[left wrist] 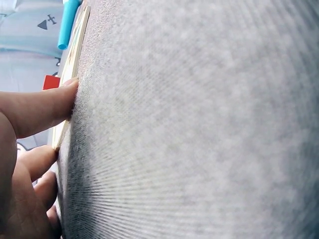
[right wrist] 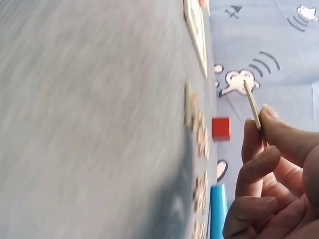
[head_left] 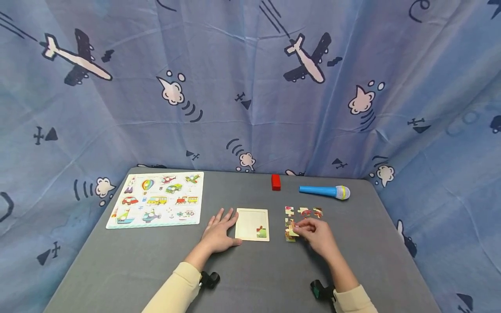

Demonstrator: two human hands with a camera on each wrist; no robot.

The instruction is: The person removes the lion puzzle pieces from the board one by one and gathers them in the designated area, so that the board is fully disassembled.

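Note:
Between thumb and fingertips my right hand point(head_left: 318, 237) pinches a thin wooden jigsaw piece point(right wrist: 252, 105), held above the table. Under and beyond that hand lie several loose jigsaw pieces point(head_left: 289, 211) with printed colours. My left hand point(head_left: 218, 232) is spread, its thumb and fingertips touching the left side of a square wooden puzzle tray point(head_left: 248, 221). One green and red piece point(head_left: 261, 232) sits in the tray's lower right corner; bare wood shows elsewhere inside. The left wrist view shows the thumb point(left wrist: 50, 107) against the tray's edge.
A large board with printed vehicles point(head_left: 156, 200) lies at the left of the grey table point(head_left: 254, 278). Behind the tray stands a red block point(head_left: 275, 182). A blue toy microphone point(head_left: 325, 191) lies at the back right, before a patterned curtain point(head_left: 250, 87).

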